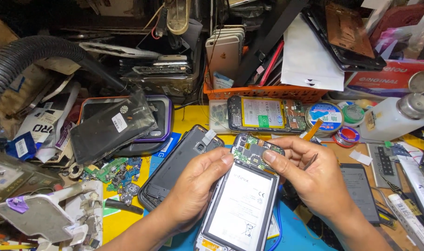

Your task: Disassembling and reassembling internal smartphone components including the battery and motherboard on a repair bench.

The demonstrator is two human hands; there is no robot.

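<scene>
An opened phone (243,202) lies face down in front of me, its white battery and green circuit board exposed. My left hand (195,188) grips its left edge, thumb resting on the board near the top. My right hand (314,179) holds the upper right corner, thumb on the board, and also keeps thin metal tweezers (310,161) tucked between its fingers. The phone's dark back cover (177,165) lies just left of my left hand.
Another opened phone (265,114) lies behind, before an orange basket (267,93) of phones. Solder reels (327,116), a white dispenser bottle (393,118), a black hose (26,53), loose small boards (116,172) and a dark phone (360,190) crowd the yellow and blue bench.
</scene>
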